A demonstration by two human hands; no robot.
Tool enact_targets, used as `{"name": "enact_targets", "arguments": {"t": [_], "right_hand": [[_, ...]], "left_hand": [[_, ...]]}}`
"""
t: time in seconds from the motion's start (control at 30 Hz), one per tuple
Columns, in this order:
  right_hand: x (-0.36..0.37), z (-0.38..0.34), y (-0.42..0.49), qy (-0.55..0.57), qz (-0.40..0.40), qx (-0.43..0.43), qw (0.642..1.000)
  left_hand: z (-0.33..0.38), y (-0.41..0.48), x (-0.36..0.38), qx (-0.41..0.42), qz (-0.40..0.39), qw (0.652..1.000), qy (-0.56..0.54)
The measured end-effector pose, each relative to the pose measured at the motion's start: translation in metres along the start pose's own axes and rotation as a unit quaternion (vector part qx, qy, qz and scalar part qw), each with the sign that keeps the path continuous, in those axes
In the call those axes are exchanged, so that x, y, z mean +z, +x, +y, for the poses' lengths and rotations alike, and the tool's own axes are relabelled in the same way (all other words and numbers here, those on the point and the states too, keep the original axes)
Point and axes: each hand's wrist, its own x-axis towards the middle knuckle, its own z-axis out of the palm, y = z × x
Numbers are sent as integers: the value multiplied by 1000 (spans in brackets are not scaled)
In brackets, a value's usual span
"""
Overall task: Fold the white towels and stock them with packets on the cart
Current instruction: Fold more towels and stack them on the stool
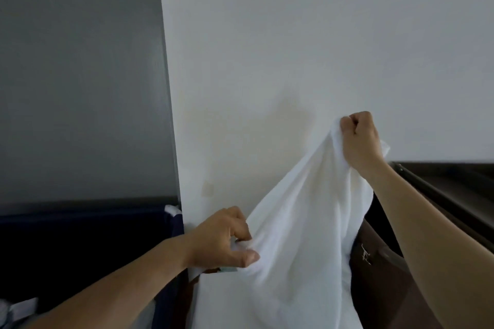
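"Head view: what's the risk?"
"I'd say the towel (302, 222) slipping. My left hand (222, 240) only pinches a fold between thumb and fingertips. A sharp shake could pull it free, and the bunched cloth may fold crooked."
"And the right?"
"My right hand (358, 136) is fisted tight on the top edge, raised high before the wall (267, 61)."
"Where's the towel?"
"In the air, hanging from the right hand down to the left, its bottom out of frame."

White wall (294, 48) meets grey wall (80, 75); dark furniture (454, 195) right.
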Motion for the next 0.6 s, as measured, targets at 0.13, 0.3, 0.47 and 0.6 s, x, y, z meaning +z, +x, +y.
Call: {"name": "enact_targets", "arguments": {"t": [0.13, 0.3, 0.47, 0.6], "right_hand": [[-15, 11, 1, 3, 22, 21, 1000], [-18, 16, -6, -27, 12, 34, 999], [-18, 17, -13, -34, 7, 20, 999], [-17, 5, -15, -33, -1, -11, 999]], "left_hand": [[-26, -2, -13, -47, -27, 995, 89], [-48, 1, -23, -85, 84, 968, 220], [-52, 5, -44, -132, 215, 933, 257], [-58, -3, -65, -169, 276, 917, 233]]}}
